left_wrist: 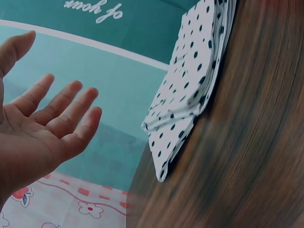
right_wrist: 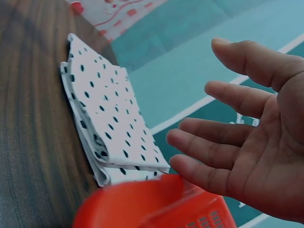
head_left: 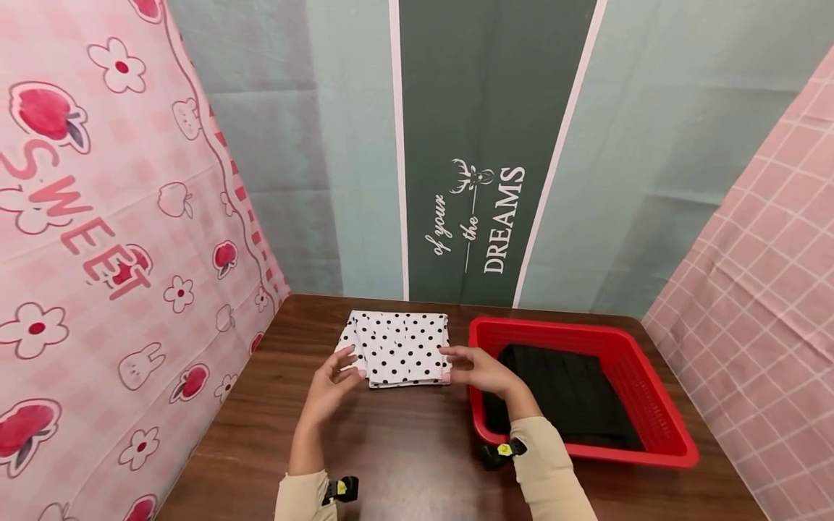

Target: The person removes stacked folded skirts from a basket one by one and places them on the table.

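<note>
A white cloth with black polka dots (head_left: 404, 349) lies folded into a flat, layered rectangle on the brown table. On its left side my left hand (head_left: 331, 387) hovers with fingers loosely bent and nothing in them. The left wrist view shows that palm (left_wrist: 42, 128) apart from the folded cloth (left_wrist: 185, 71). At the cloth's right side is my right hand (head_left: 482, 370), fingers spread and holding nothing. In the right wrist view the right hand (right_wrist: 256, 137) is raised above the cloth (right_wrist: 109, 114), near the basket's rim.
A red plastic basket (head_left: 664, 412) stands right of the cloth, with folded black fabric (head_left: 560, 398) inside. The wooden table (head_left: 417, 449) meets a green curtain (head_left: 469, 108) at the back. Pink patterned cloths hang at left (head_left: 130, 217) and right (head_left: 756, 289).
</note>
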`<action>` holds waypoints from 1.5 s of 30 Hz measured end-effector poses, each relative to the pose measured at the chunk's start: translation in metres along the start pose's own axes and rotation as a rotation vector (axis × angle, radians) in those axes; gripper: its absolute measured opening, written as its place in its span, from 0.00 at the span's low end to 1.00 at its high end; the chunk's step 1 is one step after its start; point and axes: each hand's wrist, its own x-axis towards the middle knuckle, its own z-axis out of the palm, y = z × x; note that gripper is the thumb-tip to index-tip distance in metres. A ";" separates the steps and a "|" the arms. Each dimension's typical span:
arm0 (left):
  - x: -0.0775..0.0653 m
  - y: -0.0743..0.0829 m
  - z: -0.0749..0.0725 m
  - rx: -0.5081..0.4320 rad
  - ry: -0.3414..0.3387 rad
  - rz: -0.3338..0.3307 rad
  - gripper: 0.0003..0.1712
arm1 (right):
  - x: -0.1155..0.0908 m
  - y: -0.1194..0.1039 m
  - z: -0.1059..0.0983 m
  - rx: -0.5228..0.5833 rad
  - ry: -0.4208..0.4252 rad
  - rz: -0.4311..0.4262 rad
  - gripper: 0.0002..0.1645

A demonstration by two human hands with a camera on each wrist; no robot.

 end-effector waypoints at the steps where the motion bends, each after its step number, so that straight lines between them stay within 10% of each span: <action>1: -0.001 0.001 0.002 -0.010 -0.004 0.004 0.30 | -0.002 0.004 -0.002 0.003 0.001 -0.001 0.30; 16: -0.013 0.000 0.035 -0.080 -0.052 0.119 0.28 | -0.037 0.018 -0.029 0.088 0.029 -0.030 0.33; 36: -0.014 -0.004 0.082 -0.149 -0.175 0.052 0.29 | -0.076 0.044 -0.054 0.121 0.156 0.057 0.34; 45: -0.012 0.020 0.104 -0.146 -0.281 0.002 0.29 | -0.095 0.053 -0.063 0.185 0.234 0.107 0.36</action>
